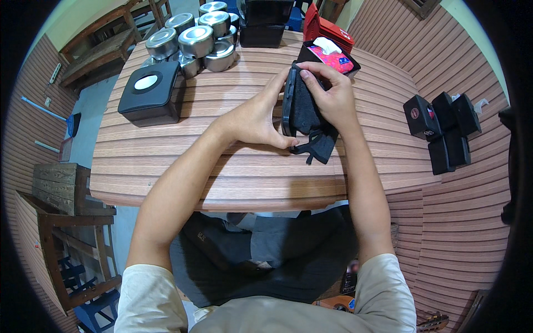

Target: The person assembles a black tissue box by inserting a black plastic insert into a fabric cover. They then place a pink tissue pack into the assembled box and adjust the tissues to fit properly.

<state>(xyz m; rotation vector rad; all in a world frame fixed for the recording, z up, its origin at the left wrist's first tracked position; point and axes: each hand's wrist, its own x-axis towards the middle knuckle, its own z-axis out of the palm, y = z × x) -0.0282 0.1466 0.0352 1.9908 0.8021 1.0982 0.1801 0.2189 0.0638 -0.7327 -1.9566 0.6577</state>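
Note:
Over the middle of a wooden slatted table (166,161), my left hand (258,117) grips the edge of a flat black rectangular lid or frame (287,102) held upright. Against its face, my right hand (327,94) presses a dark grey cloth (311,119), whose loose ends hang down toward the tabletop. Just behind my hands sits an open black tissue box (333,58) with a red pack and a white tissue sticking out.
A closed black tissue box (150,91) with an oval opening lies at the left. Several round metal tins (194,41) are stacked at the back, with black boxes (264,22) and a red box (325,28) beside them. More black boxes (444,130) sit on the right table.

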